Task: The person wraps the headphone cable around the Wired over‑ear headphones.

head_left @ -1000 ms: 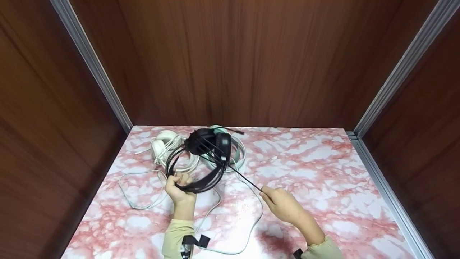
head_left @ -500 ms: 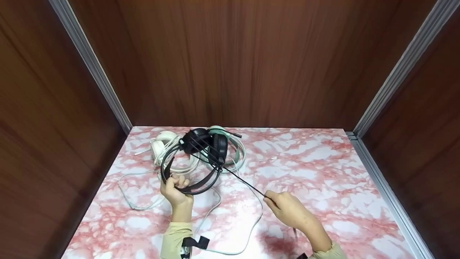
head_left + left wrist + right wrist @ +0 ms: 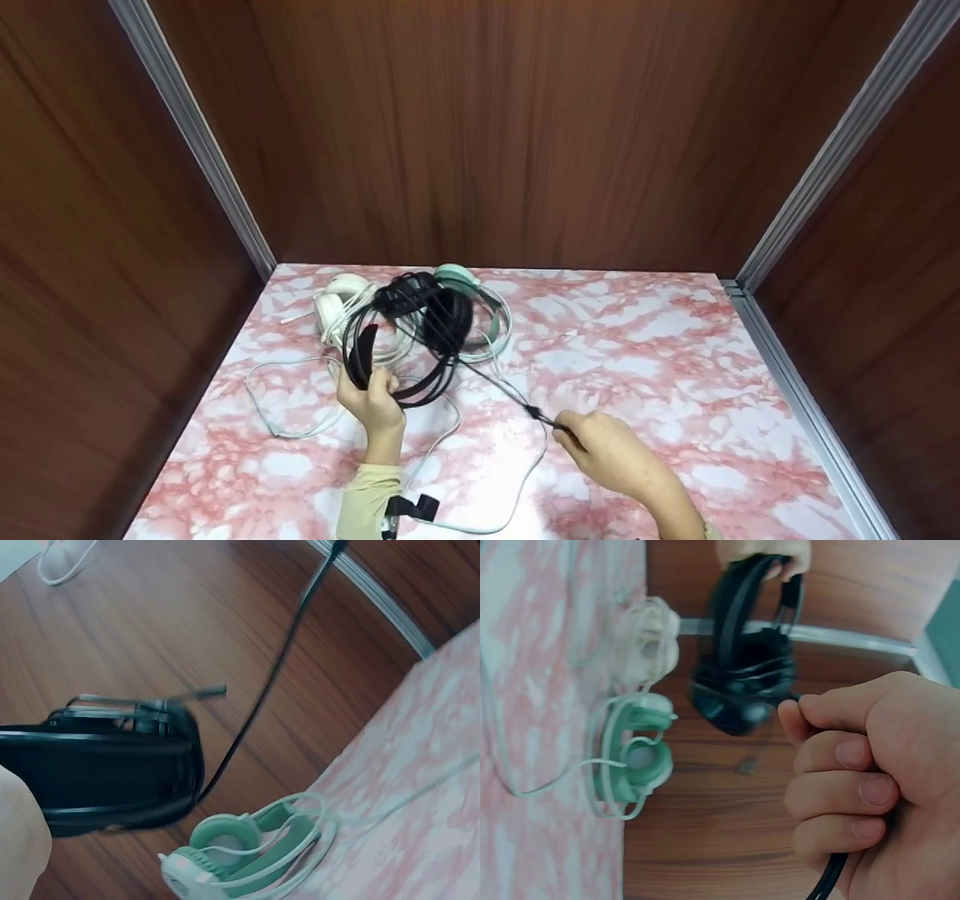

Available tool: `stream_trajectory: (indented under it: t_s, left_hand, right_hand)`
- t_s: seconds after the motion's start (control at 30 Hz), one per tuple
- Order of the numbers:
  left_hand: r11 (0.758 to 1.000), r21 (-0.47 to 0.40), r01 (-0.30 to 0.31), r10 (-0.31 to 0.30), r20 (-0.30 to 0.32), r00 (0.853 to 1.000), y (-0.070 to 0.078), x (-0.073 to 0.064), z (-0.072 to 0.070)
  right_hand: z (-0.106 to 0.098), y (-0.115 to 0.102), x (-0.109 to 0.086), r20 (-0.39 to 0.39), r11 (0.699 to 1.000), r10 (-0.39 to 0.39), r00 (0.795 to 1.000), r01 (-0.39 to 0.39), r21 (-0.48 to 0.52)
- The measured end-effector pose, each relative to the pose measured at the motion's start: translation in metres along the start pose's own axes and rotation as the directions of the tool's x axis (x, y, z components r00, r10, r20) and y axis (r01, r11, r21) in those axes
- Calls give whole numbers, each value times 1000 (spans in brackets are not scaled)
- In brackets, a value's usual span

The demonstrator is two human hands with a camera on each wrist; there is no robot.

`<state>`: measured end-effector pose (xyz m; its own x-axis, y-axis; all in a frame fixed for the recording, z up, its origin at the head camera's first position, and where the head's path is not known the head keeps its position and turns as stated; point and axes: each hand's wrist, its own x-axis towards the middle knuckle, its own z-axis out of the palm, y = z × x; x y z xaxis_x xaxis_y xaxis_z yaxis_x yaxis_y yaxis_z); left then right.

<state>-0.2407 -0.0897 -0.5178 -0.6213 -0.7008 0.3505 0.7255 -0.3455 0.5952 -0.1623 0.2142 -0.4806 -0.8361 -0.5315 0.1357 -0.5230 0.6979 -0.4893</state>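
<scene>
Black headset (image 3: 448,322), headband (image 3: 362,356) within left fingers (image 3: 385,380)

White headset (image 3: 330,311), green headset (image 3: 454,275) on tabletop (image 3: 637,337)

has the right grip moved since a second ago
Yes: in the head view, the right grip moved right and down, farther from the green-and-white headset.

black headset (image 3: 448,319), white headset (image 3: 330,309), mint-and-white headset (image 3: 641,757), pink-and-white marbled tabletop (image 3: 637,360), brown wood-grain panels (image 3: 487,135)
</scene>
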Motion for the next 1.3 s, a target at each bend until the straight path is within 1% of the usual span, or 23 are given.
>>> stream_trajectory:
  t_s: [0.07, 0.17, 0.27, 0.33, 0.43, 0.47, 0.53, 0.6, 0.63, 0.67, 0.7, 0.73, 0.8, 0.9, 0.97, 1.0, 1.03, 1.1, 1.13, 1.17, 1.2, 1.23, 1.3]
  left_hand:
    - [995, 94, -44, 43, 4, 999, 2, 1, 0]
    - [972, 218, -85, 80, 30, 996, 10, 2, 2]
    - [939, 316, -132, 103, 108, 989, 24, 1, 9]
    - [903, 391, -177, 116, 174, 978, 33, -1, 15]
    - [845, 480, -238, 109, 282, 953, 43, -2, 21]
    - [832, 494, -253, 96, 321, 942, 46, -3, 22]
    - [820, 503, -273, 60, 400, 915, 50, -3, 24]
    - [825, 497, -270, -1, 478, 878, 53, -3, 24]
    - [828, 492, -267, -31, 516, 856, 54, -3, 24]
    - [841, 477, -257, -64, 559, 827, 55, -2, 24]
    - [854, 458, -246, -95, 601, 794, 56, -2, 24]
    - [870, 438, -227, -127, 644, 754, 54, -2, 23]
    - [902, 396, -169, -192, 721, 666, 49, 0, 20]
    - [946, 323, -31, -262, 817, 514, 38, 3, 14]
    - [954, 288, 83, -295, 856, 424, 31, 4, 10]
    - [953, 266, 144, -302, 873, 384, 29, 4, 9]
    - [944, 246, 219, -310, 886, 343, 27, 3, 7]
    - [906, 196, 375, -313, 907, 283, 23, 1, 5]
    - [867, 168, 468, -315, 914, 255, 22, 0, 5]
    - [815, 128, 565, -304, 925, 229, 19, -1, 5]
    - [753, 90, 652, -289, 935, 205, 17, -2, 5]
    - [678, 52, 733, -274, 944, 186, 15, -3, 6]
    - [522, -16, 853, -242, 956, 166, 9, -5, 5]
  right_hand:
    - [-7, -4, -3, -23, 1000, -21, 1000, 20, -7]
    - [-22, -9, -9, -72, 999, -46, 996, 44, -27]
    - [-38, -12, -16, -115, 998, -53, 992, 47, -49]
    - [-50, -12, -20, -140, 996, -62, 988, 53, -67]
    - [-67, -12, -24, -183, 991, -99, 978, 80, -105]
    - [-72, -12, -25, -200, 988, -120, 973, 97, -118]
    - [-83, -12, -25, -242, 979, -171, 955, 137, -151]
    - [-92, -11, -23, -291, 966, -231, 928, 184, -180]
    - [-96, -10, -21, -316, 958, -263, 911, 207, -199]
    - [-100, -9, -19, -342, 949, -295, 892, 233, -212]
    - [-103, -7, -16, -369, 942, -324, 871, 260, -214]
    - [-105, -5, -14, -389, 934, -350, 852, 285, -217]
    - [-109, 1, -8, -428, 917, -398, 811, 339, -211]
    - [-111, 12, 2, -481, 895, -442, 757, 409, -178]
    - [-111, 19, 9, -512, 887, -450, 732, 434, -159]
    - [-111, 22, 12, -527, 885, -448, 722, 442, -147]
    - [-111, 24, 15, -541, 888, -436, 719, 442, -128]
    - [-110, 24, 19, -563, 895, -404, 721, 440, -79]
    - [-109, 23, 20, -571, 897, -388, 724, 439, -54]
    - [-108, 22, 22, -578, 900, -370, 728, 435, -29]
    - [-107, 20, 24, -584, 902, -353, 731, 433, -4]
    - [-106, 20, 26, -589, 903, -337, 735, 429, 19]
    - [-101, 19, 30, -600, 907, -291, 745, 415, 75]
